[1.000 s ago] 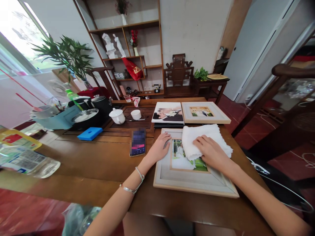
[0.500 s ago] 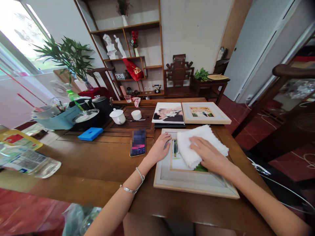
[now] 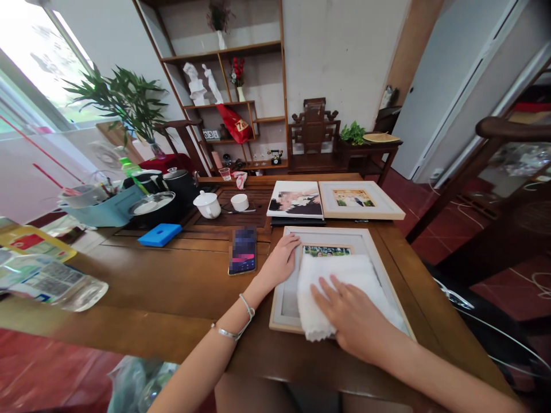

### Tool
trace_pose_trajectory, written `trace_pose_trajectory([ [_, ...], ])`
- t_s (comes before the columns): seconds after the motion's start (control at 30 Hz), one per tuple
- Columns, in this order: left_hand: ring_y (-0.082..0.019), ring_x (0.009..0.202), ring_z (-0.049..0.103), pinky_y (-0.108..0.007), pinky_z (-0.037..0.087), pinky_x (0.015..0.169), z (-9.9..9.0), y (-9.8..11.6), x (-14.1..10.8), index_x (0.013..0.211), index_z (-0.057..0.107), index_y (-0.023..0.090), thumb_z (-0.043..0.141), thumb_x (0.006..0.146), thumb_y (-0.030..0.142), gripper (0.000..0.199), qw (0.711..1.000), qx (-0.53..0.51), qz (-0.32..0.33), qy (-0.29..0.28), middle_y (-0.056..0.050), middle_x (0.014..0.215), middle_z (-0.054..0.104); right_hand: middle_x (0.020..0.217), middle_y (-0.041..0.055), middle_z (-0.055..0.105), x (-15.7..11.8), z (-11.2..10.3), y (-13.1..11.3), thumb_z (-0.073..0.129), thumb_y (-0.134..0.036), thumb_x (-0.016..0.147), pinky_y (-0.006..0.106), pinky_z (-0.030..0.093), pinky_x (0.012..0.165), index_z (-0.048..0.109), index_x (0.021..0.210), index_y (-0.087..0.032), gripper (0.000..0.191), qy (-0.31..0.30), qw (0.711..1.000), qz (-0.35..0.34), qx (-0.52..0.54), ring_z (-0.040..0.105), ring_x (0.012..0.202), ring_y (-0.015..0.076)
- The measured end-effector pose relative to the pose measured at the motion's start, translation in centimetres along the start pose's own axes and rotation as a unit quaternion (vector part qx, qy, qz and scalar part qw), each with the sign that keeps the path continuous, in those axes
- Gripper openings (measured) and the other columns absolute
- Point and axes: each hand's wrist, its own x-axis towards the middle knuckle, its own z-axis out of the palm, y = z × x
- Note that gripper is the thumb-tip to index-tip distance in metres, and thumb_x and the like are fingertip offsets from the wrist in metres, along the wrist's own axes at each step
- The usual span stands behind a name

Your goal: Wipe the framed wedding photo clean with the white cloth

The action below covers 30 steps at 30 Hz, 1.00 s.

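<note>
Cloth slides to near edge of frame | right hand atop, fingers spread | left hand on border, fingers half-curled

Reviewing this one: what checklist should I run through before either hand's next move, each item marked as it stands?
1. Left hand on the rectangular, pale wood-edged picture frame: ok, resting on its left border.
2. Right hand on the white fabric cloth: ok, fingers spread on top.
3. Cloth within the frame's outline: not ok, it overlaps the near edge.
4. Framed photo uncovered: not ok, only a top strip shows.
5. Dark, rectangular, lit-screen smartphone apart from frame: ok.
6. Surface beneath the cloth unmarked: cannot tell, hidden.
</note>
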Motion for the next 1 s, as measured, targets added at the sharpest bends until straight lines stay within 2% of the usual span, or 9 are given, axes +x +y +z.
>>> trace_pose_trajectory([
  [0.13,-0.024,0.127,0.05,-0.049,0.04,0.11,0.3,-0.7,-0.1,0.117,0.061,0.014,0.041,0.089,0.006,0.035,1.0,-0.019,0.006,0.008,-0.015,0.127,0.06,0.129,0.032,0.053,0.0,-0.8,-3.0,0.058,-0.014,0.069,0.051,0.054,0.078,0.038,0.143,-0.008,0.077,0.019,0.999,-0.027,-0.004,0.056,0.113,0.0453],
  [0.27,-0.024,0.125,0.052,-0.048,0.043,0.108,0.5,-1.5,-0.2,0.117,0.061,0.014,0.041,0.091,0.01,0.033,0.999,-0.037,0.019,0.018,-0.016,0.126,0.06,0.126,0.037,0.052,0.7,-0.8,-5.4,0.062,-0.021,0.071,0.054,0.053,0.079,0.039,0.14,-0.002,0.075,0.051,0.995,-0.081,-0.029,0.058,0.108,0.0465],
  [0.33,-0.024,0.125,0.052,-0.048,0.043,0.108,0.5,-1.7,-0.2,0.117,0.061,0.015,0.041,0.091,0.01,0.033,0.999,-0.042,0.021,0.021,-0.015,0.125,0.061,0.125,0.0361,0.054,1.1,-0.9,-5.9,0.062,-0.021,0.073,0.052,0.054,0.076,0.041,0.139,-0.002,0.071,0.044,0.996,-0.077,-0.028,0.06,0.107,0.0454],
  [0.5,-0.024,0.127,0.05,-0.048,0.04,0.111,0.1,-1.0,0.0,0.118,0.061,0.012,0.042,0.089,0.007,0.035,1.0,-0.026,-0.002,-0.006,-0.016,0.128,0.059,0.125,0.0304,0.057,3.0,-1.3,-3.8,0.053,-0.011,0.08,0.043,0.055,0.073,0.046,0.138,-0.007,0.059,-0.004,1.0,0.02,-0.008,0.063,0.103,0.0382],
  [0.63,-0.024,0.126,0.052,-0.047,0.04,0.11,-0.1,-0.3,0.1,0.118,0.061,0.013,0.041,0.085,0.003,0.04,1.0,-0.014,-0.021,-0.004,-0.014,0.128,0.06,0.127,0.031,0.054,5.3,-1.2,-0.6,0.05,-0.004,0.081,0.045,0.054,0.077,0.045,0.138,-0.006,0.057,-0.02,0.993,0.119,-0.011,0.06,0.108,0.0381],
  [0.7,-0.024,0.126,0.051,-0.047,0.04,0.11,-0.1,-0.1,0.2,0.118,0.061,0.012,0.04,0.084,0.001,0.042,1.0,-0.012,-0.023,-0.001,-0.015,0.129,0.059,0.13,0.0321,0.052,5.9,-1.1,-0.1,0.048,-0.001,0.081,0.048,0.052,0.082,0.045,0.138,-0.004,0.057,-0.022,0.99,0.138,-0.028,0.057,0.114,0.0395],
  [0.8,-0.024,0.127,0.051,-0.047,0.04,0.11,-0.1,-0.1,0.1,0.12,0.06,0.012,0.039,0.084,0.001,0.043,0.999,-0.016,-0.028,0.003,-0.016,0.129,0.059,0.13,0.0331,0.051,5.3,-1.4,-1.3,0.048,-0.001,0.079,0.051,0.051,0.084,0.047,0.137,-0.003,0.058,-0.018,0.994,0.099,-0.05,0.057,0.114,0.0409],
  [0.9,-0.024,0.127,0.051,-0.047,0.04,0.11,0.0,-0.2,0.0,0.121,0.06,0.013,0.04,0.086,0.002,0.042,0.999,-0.023,-0.028,0.005,-0.015,0.129,0.059,0.126,0.0327,0.055,3.6,-2.9,-2.6,0.056,-0.003,0.073,0.048,0.051,0.083,0.048,0.136,-0.002,0.063,-0.058,0.998,-0.001,-0.026,0.059,0.11,0.04],
  [1.0,-0.025,0.127,0.051,-0.047,0.039,0.111,-0.1,-0.1,0.0,0.12,0.06,0.011,0.043,0.087,0.005,0.038,0.999,-0.021,-0.029,0.0,-0.017,0.13,0.058,0.117,0.0236,0.064,2.1,-4.7,-1.8,0.056,-0.004,0.071,0.04,0.049,0.084,0.056,0.129,-0.007,0.058,-0.096,0.99,-0.085,0.056,0.064,0.1,0.0321],
])
